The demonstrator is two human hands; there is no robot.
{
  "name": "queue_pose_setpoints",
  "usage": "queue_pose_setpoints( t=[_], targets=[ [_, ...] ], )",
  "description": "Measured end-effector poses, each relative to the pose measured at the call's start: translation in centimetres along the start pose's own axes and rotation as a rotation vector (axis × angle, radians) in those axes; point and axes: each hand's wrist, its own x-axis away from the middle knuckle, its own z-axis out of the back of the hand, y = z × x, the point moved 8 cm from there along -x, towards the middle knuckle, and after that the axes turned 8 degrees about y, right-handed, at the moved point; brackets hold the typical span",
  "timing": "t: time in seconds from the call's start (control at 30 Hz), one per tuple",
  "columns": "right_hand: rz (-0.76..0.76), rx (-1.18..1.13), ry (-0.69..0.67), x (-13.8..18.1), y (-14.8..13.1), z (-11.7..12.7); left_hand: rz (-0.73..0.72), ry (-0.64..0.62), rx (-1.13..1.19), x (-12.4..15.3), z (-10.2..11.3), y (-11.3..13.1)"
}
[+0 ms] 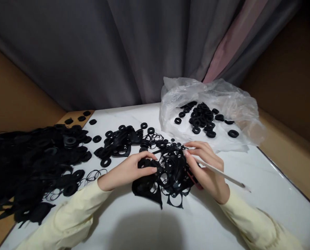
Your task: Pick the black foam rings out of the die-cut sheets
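A tangled heap of black rubber scraps (174, 166), punched with round holes, lies between my two hands on the white table. My left hand (128, 170) has thumb and fingers curved around the heap's left edge, with black pieces between them. A flat black sheet piece (148, 191) hangs out below its thumb. At the heap's right side my right hand (207, 165) is closed on a slim white pen-like stick (230, 178), whose pointed end sticks out back to the right. Its fingertips touch the scraps. Under the right hand a red object (195, 178) shows in part.
A big black pile of rings and scraps (35, 166) covers the left side. Loose rings and scraps (122, 139) lie behind my left hand. A clear plastic bag (243, 104) holding black rings (201, 116) lies at the back right. A grey curtain (144, 52) hangs behind.
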Motion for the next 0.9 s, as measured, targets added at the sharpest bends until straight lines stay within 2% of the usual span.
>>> queue_pose_setpoints(
  t=[0.13, 0.23, 0.33, 0.5, 0.6, 0.67, 0.77, 0.9],
  targets=[
    [-0.158, -0.201, -0.314, 1.1, -0.2, -2.7, -0.036, 0.171, 0.099, 0.4, 0.4, 0.8],
    [-0.123, -0.213, -0.472, 2.0, -0.4, -4.1, -0.051, 0.273, 0.149, 0.7, 0.5, 1.3],
    [0.075, -0.123, -0.493, 2.7, -1.1, -4.5, -0.007, 0.291, 0.290, 0.8, 0.2, 1.3],
    [0.568, 0.171, -0.494, 4.6, -2.9, -4.9, 0.188, 0.236, 0.521, 0.6, -0.8, 0.3],
    [0.699, 0.255, -0.482, 4.7, -3.1, -4.6, 0.255, 0.277, 0.485, 0.3, -0.4, -0.6],
    [0.683, 0.285, -0.403, 3.7, -2.8, -3.9, 0.226, 0.255, 0.387, -0.1, 0.0, -0.9],
    [0.549, 0.330, -0.265, 1.8, -1.7, -2.5, 0.163, 0.122, 0.178, -0.7, -0.1, -1.2],
    [0.349, 0.294, -0.332, 0.8, -0.6, -2.6, 0.136, -0.059, -0.060, -0.7, -0.5, -2.1]
  ],
)
